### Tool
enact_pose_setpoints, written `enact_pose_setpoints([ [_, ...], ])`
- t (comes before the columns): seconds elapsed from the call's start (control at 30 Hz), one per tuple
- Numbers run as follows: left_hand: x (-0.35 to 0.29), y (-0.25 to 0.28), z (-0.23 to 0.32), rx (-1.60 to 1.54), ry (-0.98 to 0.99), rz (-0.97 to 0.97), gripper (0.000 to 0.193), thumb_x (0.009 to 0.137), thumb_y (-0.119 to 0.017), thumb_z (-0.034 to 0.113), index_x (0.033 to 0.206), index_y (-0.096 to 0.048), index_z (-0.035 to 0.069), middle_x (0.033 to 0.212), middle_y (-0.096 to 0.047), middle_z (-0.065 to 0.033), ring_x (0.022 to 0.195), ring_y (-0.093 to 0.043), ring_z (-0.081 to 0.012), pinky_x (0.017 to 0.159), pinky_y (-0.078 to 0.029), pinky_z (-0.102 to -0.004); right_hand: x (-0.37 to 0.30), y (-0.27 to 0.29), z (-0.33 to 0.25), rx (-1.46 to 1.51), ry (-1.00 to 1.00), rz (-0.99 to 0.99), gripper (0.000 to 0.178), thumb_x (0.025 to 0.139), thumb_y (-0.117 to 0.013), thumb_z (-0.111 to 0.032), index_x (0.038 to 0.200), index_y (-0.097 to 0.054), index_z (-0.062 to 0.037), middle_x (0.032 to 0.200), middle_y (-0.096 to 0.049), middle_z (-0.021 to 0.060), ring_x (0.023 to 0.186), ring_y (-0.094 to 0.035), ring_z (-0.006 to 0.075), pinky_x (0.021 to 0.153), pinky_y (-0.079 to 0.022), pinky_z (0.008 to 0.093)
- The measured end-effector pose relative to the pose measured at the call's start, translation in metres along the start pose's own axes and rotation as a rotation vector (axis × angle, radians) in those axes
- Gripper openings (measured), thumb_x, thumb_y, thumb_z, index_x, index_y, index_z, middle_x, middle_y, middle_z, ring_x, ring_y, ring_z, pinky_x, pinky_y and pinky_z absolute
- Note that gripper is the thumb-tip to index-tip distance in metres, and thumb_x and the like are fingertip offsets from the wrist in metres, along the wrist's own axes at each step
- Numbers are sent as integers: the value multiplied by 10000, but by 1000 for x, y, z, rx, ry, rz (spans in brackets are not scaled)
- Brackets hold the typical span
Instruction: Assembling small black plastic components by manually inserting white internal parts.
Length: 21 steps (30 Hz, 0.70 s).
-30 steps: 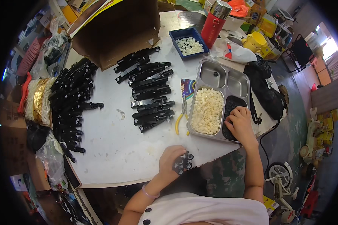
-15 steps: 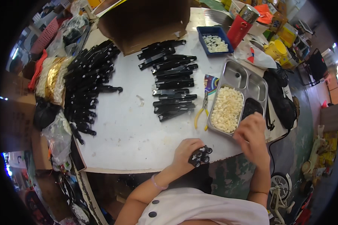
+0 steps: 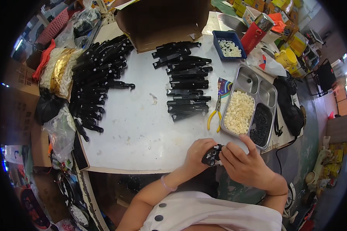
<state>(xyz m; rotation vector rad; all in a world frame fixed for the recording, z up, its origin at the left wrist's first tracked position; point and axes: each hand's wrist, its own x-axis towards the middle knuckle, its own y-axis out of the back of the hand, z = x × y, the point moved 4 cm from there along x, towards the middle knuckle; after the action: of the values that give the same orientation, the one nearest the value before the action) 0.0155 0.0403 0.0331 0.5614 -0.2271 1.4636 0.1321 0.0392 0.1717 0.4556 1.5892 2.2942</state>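
My left hand (image 3: pixel 198 156) is closed around a small black plastic part (image 3: pixel 210 155) with round studs or holes, held just off the table's front edge. My right hand (image 3: pixel 243 161) comes against that part from the right, fingers bent and pressed together at its end; whatever they pinch is hidden. Beyond the right hand lies a metal compartment tray (image 3: pixel 269 94). Cream-white small pieces (image 3: pixel 239 113) fill one compartment and tiny black pieces (image 3: pixel 260 125) another. Yellow-handled pliers (image 3: pixel 214 115) rest left of the tray. A column of long black plastic parts (image 3: pixel 187 84) lies on the table.
A large heap of similar black parts (image 3: pixel 100 73) covers the table's left side. At the back stands an open cardboard box (image 3: pixel 162 23). A blue tray (image 3: pixel 218 45) with white pieces, a red bottle (image 3: pixel 253 37) and a black bag (image 3: pixel 287 106) line the right side.
My right hand has moved from the black-piece compartment down and left to the part in my left hand. The left hand has turned the part slightly. The whole view has shifted a little.
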Motion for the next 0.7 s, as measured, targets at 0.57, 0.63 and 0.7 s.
enact_pose_setpoints([
  [0.57,0,1,-1,9,-17,-21,567,645,-842,165,1112,-536,68,1033,-605,-113,898,-601,-284,751,-504,-340,-28,-18,6,275,-237,234,286,677,-688,-69,892,-678,-257,970,-502,-35,1062,-460,187,1014,-352,527],
  [0.63,-1,1,-1,9,-24,-14,567,640,-840,153,1113,-538,66,1036,-606,-114,900,-601,-284,752,-504,-338,-27,-19,7,288,-219,244,299,666,-692,-56,884,-673,-259,974,-500,-33,1063,-458,189,1013,-354,527],
  [0.7,0,1,0,6,-19,-17,567,640,-839,148,1113,-538,65,1036,-606,-114,898,-602,-285,751,-505,-339,-23,-22,8,345,-208,175,318,650,-692,-32,873,-661,-256,980,-497,-27,1063,-456,194,1014,-354,527],
])
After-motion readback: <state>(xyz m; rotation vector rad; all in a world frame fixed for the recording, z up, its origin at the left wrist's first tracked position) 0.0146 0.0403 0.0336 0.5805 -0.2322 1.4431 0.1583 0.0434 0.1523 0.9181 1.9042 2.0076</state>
